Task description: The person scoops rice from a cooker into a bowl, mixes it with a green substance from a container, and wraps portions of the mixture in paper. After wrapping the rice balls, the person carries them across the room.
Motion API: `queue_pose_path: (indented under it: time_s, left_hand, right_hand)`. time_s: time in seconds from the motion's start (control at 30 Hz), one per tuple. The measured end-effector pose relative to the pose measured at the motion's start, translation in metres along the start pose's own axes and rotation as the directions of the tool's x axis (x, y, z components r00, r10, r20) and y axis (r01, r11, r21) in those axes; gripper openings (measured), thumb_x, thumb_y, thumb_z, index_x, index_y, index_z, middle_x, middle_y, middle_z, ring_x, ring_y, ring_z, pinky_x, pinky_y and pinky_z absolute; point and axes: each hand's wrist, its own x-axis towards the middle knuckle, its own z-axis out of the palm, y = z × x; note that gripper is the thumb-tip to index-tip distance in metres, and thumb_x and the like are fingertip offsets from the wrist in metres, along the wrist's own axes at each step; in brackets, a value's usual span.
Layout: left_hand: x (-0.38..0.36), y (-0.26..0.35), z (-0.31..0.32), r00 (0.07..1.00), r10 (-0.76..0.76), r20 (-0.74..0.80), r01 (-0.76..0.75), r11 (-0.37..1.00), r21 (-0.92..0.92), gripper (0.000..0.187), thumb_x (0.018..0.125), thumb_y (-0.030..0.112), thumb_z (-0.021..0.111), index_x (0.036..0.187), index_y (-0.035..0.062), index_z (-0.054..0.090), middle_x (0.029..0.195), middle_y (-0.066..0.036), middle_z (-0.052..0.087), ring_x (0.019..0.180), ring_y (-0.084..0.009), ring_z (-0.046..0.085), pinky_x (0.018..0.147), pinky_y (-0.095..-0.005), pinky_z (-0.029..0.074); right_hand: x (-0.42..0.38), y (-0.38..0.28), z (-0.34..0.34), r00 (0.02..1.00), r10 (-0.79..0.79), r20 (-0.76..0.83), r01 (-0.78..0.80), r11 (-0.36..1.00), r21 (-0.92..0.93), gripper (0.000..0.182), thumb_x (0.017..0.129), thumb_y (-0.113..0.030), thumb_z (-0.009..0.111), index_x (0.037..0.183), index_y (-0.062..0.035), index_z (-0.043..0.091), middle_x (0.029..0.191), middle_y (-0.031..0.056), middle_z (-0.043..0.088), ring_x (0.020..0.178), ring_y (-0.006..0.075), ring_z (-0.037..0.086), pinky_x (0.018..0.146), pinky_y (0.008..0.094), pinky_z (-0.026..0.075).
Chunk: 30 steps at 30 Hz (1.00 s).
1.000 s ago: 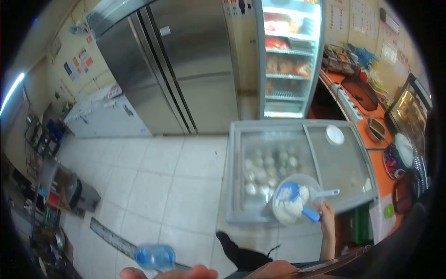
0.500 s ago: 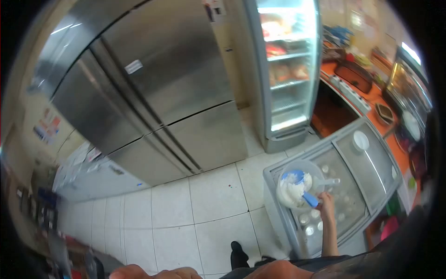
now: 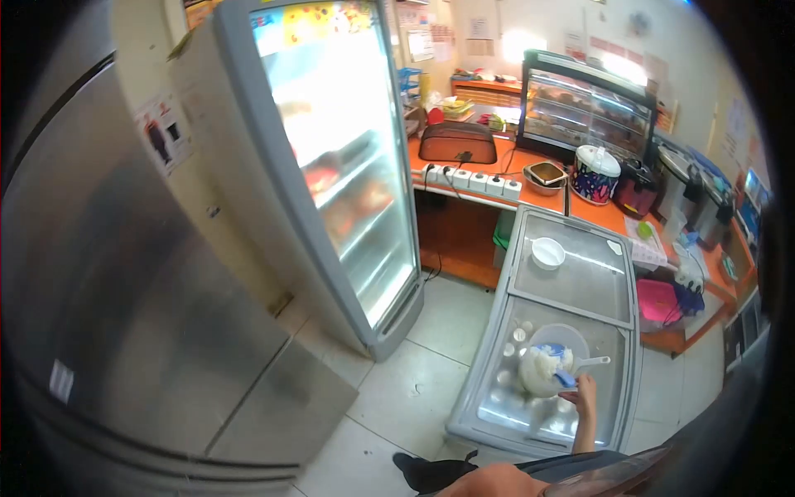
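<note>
My right hand [image 3: 585, 394] reaches in from the lower right, fingers closed at the near right side of a translucent bowl [image 3: 585, 336]. It appears to hold a blue spatula [image 3: 566, 378], its blue end at the bowl's edge; the grip is small and partly hidden. White, fluffy food [image 3: 544, 364] lies in the bowl, with another blue piece [image 3: 553, 349] in it. A pale handle [image 3: 596, 361] sticks out to the right. The bowl stands on the glass lid of a chest freezer [image 3: 489, 352]. I cannot identify a left hand in view.
A white bowl [image 3: 548, 253] sits on the freezer's far pane. Left of it stands a lit display fridge [image 3: 339, 207], then a steel refrigerator [image 3: 124, 290]. Behind runs an orange counter [image 3: 489, 199] with a power strip [image 3: 472, 180], a patterned pot [image 3: 595, 175] and a food display case [image 3: 588, 108].
My view has swung right, so more of the counter shows and the steel refrigerator has shifted left. My right hand stays beside the bowl of white food.
</note>
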Motion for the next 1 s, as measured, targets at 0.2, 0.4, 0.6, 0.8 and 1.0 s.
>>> queue_pose_path:
  time_s: [0.2,0.4,0.6,0.8,1.0]
  left_hand:
    - [0.105,-0.111,-0.091,0.849,-0.075,0.523,0.281,0.902,-0.327,0.062,0.079,0.031,0.067,0.126,0.0056,0.036,0.127,-0.018,0.048,0.122,-0.0286,0.044,0.104,-0.0424,0.029]
    - [0.171,-0.224,-0.135,0.584,0.071,0.809,0.472,0.780,-0.410,0.064,0.078,0.033,0.068,0.126,0.0051,0.037,0.126,-0.017,0.048,0.121,-0.0279,0.044,0.104,-0.0421,0.030]
    - [0.243,-0.317,-0.233,0.390,0.233,0.891,0.560,0.708,-0.430,0.066,0.077,0.034,0.069,0.127,0.0047,0.038,0.126,-0.017,0.049,0.121,-0.0272,0.045,0.104,-0.0418,0.030]
    - [0.342,-0.461,-0.379,0.513,0.134,0.848,0.501,0.755,-0.423,0.068,0.076,0.036,0.070,0.127,0.0042,0.038,0.125,-0.016,0.049,0.121,-0.0265,0.045,0.104,-0.0414,0.030]
    - [0.469,-0.724,-0.470,0.786,-0.534,0.310,0.597,0.787,-0.157,0.045,0.090,0.024,0.058,0.126,0.0027,0.043,0.111,-0.010,0.056,0.112,-0.0227,0.051,0.100,-0.0363,0.036]
  right_hand:
    - [-0.026,-0.112,0.054,0.761,-0.507,-0.404,-0.240,0.358,-0.902,0.063,0.081,-0.059,0.051,0.106,-0.0018,0.058,0.091,0.0199,0.065,0.080,0.0346,0.064,0.068,0.0455,0.048]
    - [-0.023,-0.235,0.248,0.663,-0.736,-0.137,0.623,0.644,-0.444,0.026,0.088,-0.019,0.057,0.109,-0.0041,0.055,0.080,0.0075,0.060,0.068,0.0131,0.060,0.057,0.0266,0.045]
    - [0.066,-0.194,0.374,0.823,-0.501,0.266,0.543,0.832,-0.114,0.028,0.085,-0.011,0.060,0.112,-0.0042,0.055,0.081,0.0044,0.061,0.068,0.0109,0.062,0.057,0.0221,0.048]
    - [0.195,-0.226,0.455,0.868,-0.366,0.335,0.461,0.845,-0.271,0.034,0.083,-0.012,0.064,0.115,-0.0054,0.055,0.089,0.0084,0.065,0.072,0.0135,0.064,0.062,0.0250,0.050]
    - [0.512,-0.368,0.598,0.568,-0.600,0.563,0.811,0.524,-0.260,0.034,0.086,-0.016,0.060,0.117,-0.0034,0.056,0.094,0.0072,0.065,0.085,0.0158,0.062,0.073,0.0292,0.049]
